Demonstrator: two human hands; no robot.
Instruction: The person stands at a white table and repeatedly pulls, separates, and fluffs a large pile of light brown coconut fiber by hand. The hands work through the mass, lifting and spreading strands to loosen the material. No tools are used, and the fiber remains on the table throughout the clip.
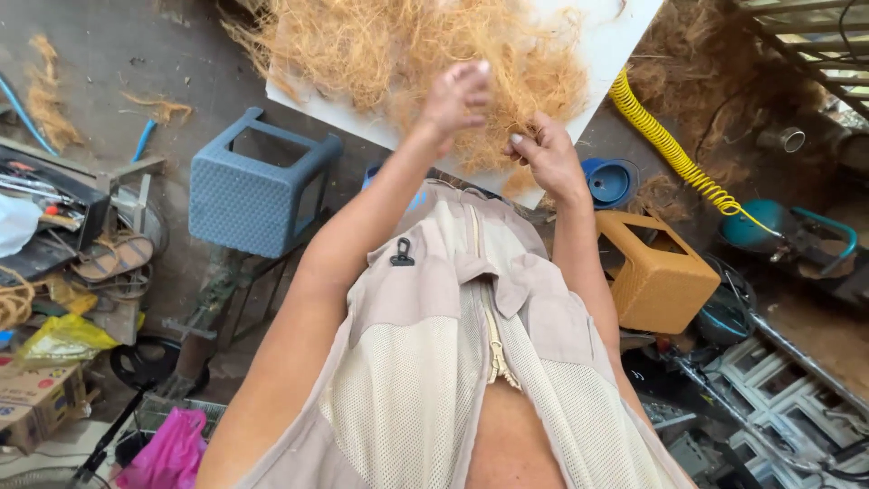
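Looking straight down past a beige zip-front vest point(453, 344) with mesh panels, both bare arms reaching forward and away from the body. Pinching a small tuft of fibre in the right hand point(546, 156), fingers curled closed around the strands at the near edge of the heap. Hovering slightly higher and further forward, the left hand point(457, 98), fingers bunched together with the tips drawn in, seemingly plucking at loose strands; whether any strand is truly caught between them cannot be told. Lying directly ahead of both hands, beyond the fingertips, the fibre pile point(407, 54): a wide, tangled, golden-tan mass of dry, wiry, hair-like threads, with no clear long axis, spreading mostly side to side. Touching the pile's near fringe with the right hand, so sitting nearer to it than the left. Resting under the pile, a white board point(606, 45) tilted cornerwise. Standing beside the left arm, on the grey floor, a blue plastic stool point(258, 186); beside the right arm, an orange plastic stool point(661, 272). Trailing past the board's right corner, a coiled yellow hose point(670, 149). Cluttering the far left edge, tools, sandals and a pink bag point(172, 453)
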